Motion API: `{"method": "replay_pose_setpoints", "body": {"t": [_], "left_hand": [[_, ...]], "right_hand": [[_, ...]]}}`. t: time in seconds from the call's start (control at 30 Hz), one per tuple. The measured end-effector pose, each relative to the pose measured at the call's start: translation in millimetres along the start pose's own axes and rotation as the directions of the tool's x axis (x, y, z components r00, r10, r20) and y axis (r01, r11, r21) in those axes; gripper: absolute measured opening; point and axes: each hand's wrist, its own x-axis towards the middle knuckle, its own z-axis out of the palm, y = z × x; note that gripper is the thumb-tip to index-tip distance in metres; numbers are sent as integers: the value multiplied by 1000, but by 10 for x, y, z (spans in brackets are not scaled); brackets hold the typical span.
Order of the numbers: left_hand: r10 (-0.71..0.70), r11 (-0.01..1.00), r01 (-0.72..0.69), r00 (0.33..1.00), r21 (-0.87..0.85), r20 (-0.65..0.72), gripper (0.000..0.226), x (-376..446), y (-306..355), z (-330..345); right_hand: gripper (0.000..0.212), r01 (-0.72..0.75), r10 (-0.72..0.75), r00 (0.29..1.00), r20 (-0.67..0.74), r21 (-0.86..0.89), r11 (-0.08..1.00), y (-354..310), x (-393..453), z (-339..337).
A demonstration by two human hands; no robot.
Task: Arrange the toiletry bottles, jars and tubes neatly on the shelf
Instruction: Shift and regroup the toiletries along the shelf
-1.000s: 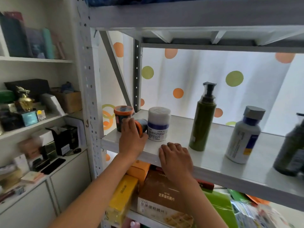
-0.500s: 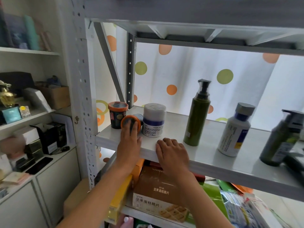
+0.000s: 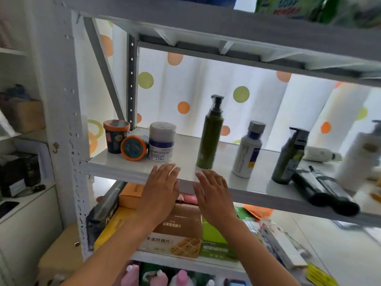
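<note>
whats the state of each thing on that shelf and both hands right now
left hand: open, fingers flat at shelf edge
right hand: open, holding nothing
dark jar with orange rim: upright
orange-lidded round jar: tipped on its side
white tub with blue band: upright
tall olive-green pump bottle: upright, capped
white bottle with grey cap: upright
dark green pump bottle: upright
black bottle: lying down

At the upper right of the frame, a green and white packet [image 3: 288,6] on the top shelf reads "SOAP" with what looks like "POWDER" beneath it, partly blurred. Low in the middle, a brown box [image 3: 175,234] bears Chinese characters. Print on the white jar [image 3: 161,141] is too small to read.
</note>
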Motion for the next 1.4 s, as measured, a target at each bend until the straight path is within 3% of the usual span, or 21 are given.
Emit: {"method": "replay_pose_setpoints", "body": {"t": [0.17, 0.3, 0.47, 0.7, 0.9, 1.17, 1.4], "left_hand": [[167, 979, -169, 986, -110, -29, 42, 154, 1235, -171], [267, 931, -276, 961, -237, -72, 41, 241, 2500, -124], [375, 862, -378, 924, -338, -79, 44, 352, 3988, 86], [418, 795, -410, 904, -447, -84, 43, 524, 5478, 333], [396, 780, -386, 914, -494, -89, 34, 1024, 6070, 525], [316, 801, -286, 948, -527, -34, 25, 1946, 6388, 794], [219, 821, -110, 967, -560, 131, 24, 2719, 6618, 1040]], "right_hand": [[41, -52, 42, 967, -252, -33, 998, 950, -523, -705], [37, -125, 106, 929, -355, -32, 992, 1830, -1045, -1432], [36, -271, 221, 892, -395, -75, 960, 2907, -1716, -2221], [45, -326, 263, 856, -445, -69, 943, 4071, -2146, -2977], [41, -262, 183, 878, -441, -124, 957, 4756, -1987, -3323], [43, -164, 89, 930, -358, -186, 969, 5452, -1212, -3621], [32, -195, 185, 978, -98, -113, 974, 5965, -391, -3996]]}}
